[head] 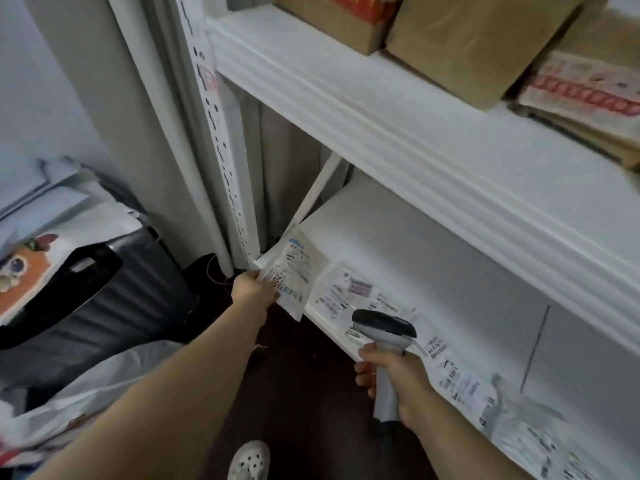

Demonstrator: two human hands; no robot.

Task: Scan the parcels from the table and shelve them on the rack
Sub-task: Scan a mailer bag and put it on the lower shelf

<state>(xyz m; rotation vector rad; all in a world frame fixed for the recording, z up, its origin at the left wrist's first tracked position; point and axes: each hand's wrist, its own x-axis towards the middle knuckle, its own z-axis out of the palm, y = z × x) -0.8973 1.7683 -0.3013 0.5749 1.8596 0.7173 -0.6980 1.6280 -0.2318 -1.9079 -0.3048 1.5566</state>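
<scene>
Since the white rack [398, 109] fills most of the view, it is taken first: brown cardboard boxes [485, 39] are stacked on its upper level, and the lower shelf [415, 244] carries a row of flat labelled parcels [346, 296] laid along its front edge. At the left end of that shelf, just beside the upright, a flat white parcel [294, 271] is held tilted with its label up. Whether it is touching the board cannot be told. It is pinched at its near edge by the left grip [251, 289]. A grey scanner [384, 329] is clasped by its handle in the right grip [391, 379], head aimed toward the row. The shelving step is judged to be in hand. Next, the parcel would need to be slid flat onto the left end and let go, with its neighbour left undisturbed.
</scene>
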